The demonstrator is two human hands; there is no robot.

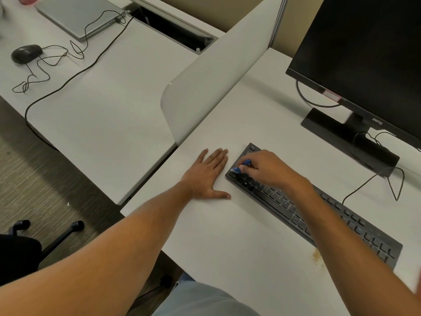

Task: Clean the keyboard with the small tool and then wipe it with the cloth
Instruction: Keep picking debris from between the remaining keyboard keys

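A black keyboard (337, 215) lies slantwise on the white desk (227, 236), running from the middle toward the lower right. My right hand (266, 167) is over its left end and pinches a small blue tool (242, 166) whose tip touches the keys near the keyboard's left corner. My left hand (210, 173) lies flat on the desk just left of the keyboard, fingers straight and thumb spread. No cloth is in view.
A black monitor (364, 53) on its stand (346, 135) rises behind the keyboard, with cables (369, 183) trailing to the right. A white divider panel (211, 83) separates a neighbouring desk holding a laptop (77, 14) and a mouse (26, 53). A brownish stain (316, 255) marks the desk near the keyboard.
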